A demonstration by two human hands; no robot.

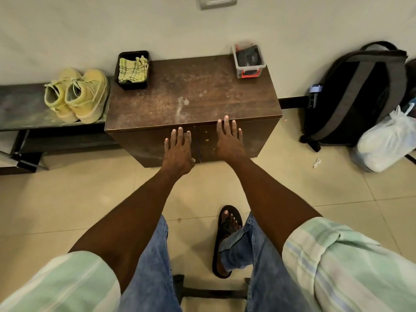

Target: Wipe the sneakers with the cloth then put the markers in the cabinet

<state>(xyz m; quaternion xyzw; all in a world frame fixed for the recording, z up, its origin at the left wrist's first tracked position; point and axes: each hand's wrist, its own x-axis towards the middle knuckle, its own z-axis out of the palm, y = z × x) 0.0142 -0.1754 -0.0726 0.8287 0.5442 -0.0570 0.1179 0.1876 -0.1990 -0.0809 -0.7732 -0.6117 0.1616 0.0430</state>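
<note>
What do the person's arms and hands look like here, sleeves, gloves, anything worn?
Both hands, left hand and right hand, are bare: no gloves, rings or watch visible. Forearms are uncovered; short pale-green sleeves with white and light-blue stripes end near the elbows.

Dim, warm, even indoor light, soft shadows, wide-angle bending at the edges, slight overall softness

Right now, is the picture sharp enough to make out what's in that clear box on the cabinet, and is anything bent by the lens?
Head view: the clear box is soft and smeared, its dark contents unreadable. Wide-angle distortion bows the cabinet edges and the wall line. Lighting is even and dim, without glare; both hands look reasonably sharp.
</note>
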